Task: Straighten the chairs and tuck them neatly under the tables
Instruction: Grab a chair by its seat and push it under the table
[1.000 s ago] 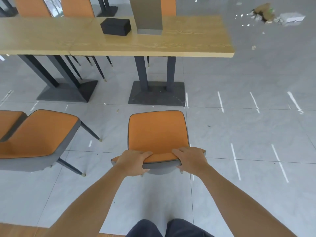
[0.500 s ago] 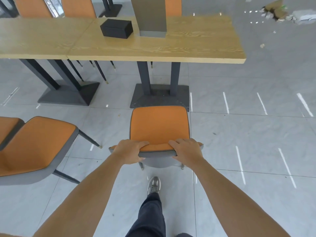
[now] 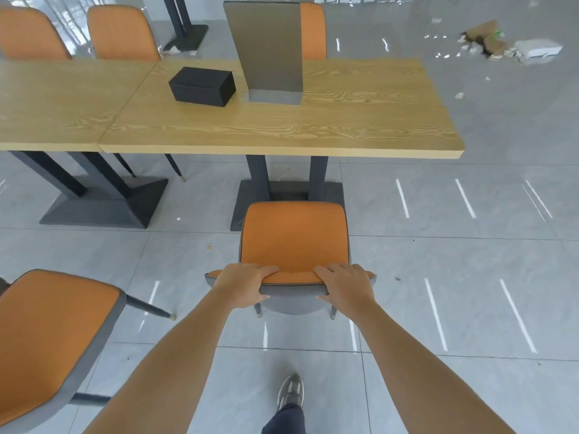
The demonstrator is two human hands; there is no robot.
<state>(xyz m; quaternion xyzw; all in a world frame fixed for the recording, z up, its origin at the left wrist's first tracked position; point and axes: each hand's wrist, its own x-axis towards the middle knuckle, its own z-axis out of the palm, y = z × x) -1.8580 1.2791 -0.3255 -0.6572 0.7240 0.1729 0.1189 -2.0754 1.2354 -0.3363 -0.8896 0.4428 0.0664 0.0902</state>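
orange and grey, the chair [image 3: 294,242] stands on the floor [image 3: 470,277] in front of the table [image 3: 282,126], its seat not yet under the top. the front of the seat sits near the table's dark base [image 3: 250,198]. the left hand [image 3: 244,288] and the right hand [image 3: 344,286] both hold the top of the chair back, fingers curled over the front and thumbs behind, one hand near each end. i think the next job is to push it straight in. it could go wrong if one hand pushes harder, because the chair would turn and end up crooked. the front legs could also bump the base and stop the chair too soon. a hard push could shake the table and tip the tall grey stand [image 3: 266,51] on it. one foot [image 3: 291,391] is close behind the chair, so a back leg could catch it. another chair [image 3: 53,333] stands out on the left, well apart from this one. the only box here is a black box [image 3: 202,86] on the table. it is shut, so i cannot tell what is in it.
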